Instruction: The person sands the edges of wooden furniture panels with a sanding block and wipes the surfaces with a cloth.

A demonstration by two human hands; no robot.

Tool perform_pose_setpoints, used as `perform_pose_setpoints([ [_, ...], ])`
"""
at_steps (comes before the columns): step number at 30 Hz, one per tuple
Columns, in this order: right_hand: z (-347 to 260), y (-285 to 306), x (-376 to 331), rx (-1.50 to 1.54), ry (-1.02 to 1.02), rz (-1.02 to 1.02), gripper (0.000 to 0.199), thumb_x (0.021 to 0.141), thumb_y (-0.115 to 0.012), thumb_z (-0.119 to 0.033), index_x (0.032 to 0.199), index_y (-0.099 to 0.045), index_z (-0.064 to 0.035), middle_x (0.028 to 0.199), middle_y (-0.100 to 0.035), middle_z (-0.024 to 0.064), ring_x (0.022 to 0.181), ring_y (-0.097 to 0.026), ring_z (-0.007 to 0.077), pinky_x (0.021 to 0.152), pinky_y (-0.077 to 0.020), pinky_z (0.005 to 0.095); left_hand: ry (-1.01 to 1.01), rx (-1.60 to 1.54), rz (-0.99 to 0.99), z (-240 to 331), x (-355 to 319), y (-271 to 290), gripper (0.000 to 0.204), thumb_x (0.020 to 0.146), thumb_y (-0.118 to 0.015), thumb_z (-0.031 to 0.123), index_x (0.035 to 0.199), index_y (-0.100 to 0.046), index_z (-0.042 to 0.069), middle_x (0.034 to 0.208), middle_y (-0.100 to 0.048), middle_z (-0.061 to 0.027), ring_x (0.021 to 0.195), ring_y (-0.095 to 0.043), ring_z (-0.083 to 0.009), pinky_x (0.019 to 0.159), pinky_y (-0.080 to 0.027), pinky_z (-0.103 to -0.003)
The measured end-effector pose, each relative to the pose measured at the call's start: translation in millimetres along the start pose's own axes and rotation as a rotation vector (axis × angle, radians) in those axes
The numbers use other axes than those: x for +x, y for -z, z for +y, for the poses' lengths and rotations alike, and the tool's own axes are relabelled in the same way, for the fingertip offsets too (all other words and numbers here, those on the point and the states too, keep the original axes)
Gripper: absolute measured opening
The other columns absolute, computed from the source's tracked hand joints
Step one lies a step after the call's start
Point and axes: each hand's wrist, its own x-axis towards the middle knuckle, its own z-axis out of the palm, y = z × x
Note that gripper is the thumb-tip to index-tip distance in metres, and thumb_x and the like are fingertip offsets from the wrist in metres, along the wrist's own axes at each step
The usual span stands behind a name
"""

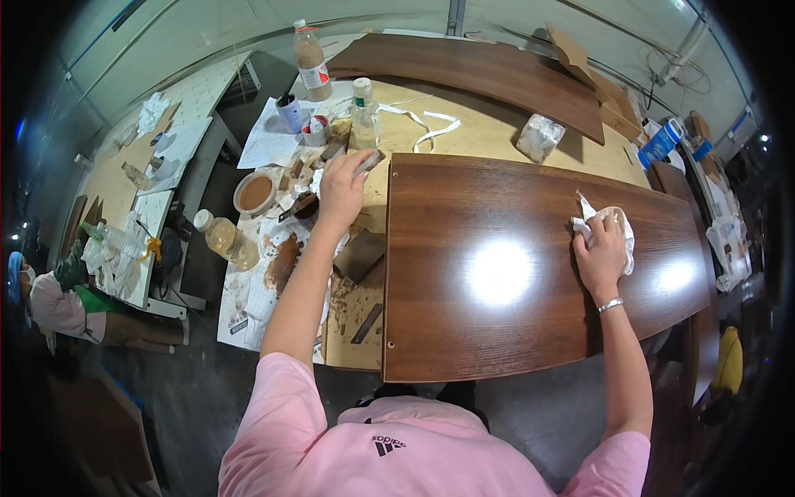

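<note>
The right hand (602,253) holds a white cloth (628,240) on a brown board (464,331). The left hand (341,189), left of the board, grips a small block (369,164). A bottle (364,124) stands just beyond this hand; left of it sits a tub (238,201) of brown paste (255,194).

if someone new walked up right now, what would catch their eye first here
Probably the big glossy brown panel in the centre, with a white glare shining near its middle. Next, the right hand holding a crumpled white cloth on the panel's right part. Then the clutter at left: a round tub of brown stuff and brown smears.
</note>
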Motion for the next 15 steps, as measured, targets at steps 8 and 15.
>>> perform_pose_setpoints([
  [8,-2,-1,-1,0.007,0.012,0.021,0.020,0.079,-0.069,-0.018,0.092,-0.063,-0.0040,0.098,-0.057,0.0135,0.097,-0.055,0.0342,0.088,-0.0437,0.0462,-0.023,0.028,-0.078,-25,13,-18,0.043,0.084,-0.060,-0.003,0.122,-0.068,0.014,0.097,-0.062,-0.0121,0.093,-0.056,-0.0324,0.087,-0.047,-0.041],
  [15,5,-5,-1,-0.018,0.003,0.016,0.021,0.079,-0.068,-0.019,0.094,-0.063,-0.0043,0.098,-0.058,0.0135,0.097,-0.055,0.0340,0.087,-0.0441,0.0459,-0.042,0.008,-0.074,-19,37,-28,0.045,0.085,-0.060,-0.002,0.126,-0.067,0.016,0.095,-0.061,-0.0123,0.093,-0.056,-0.0313,0.087,-0.045,-0.041],
])
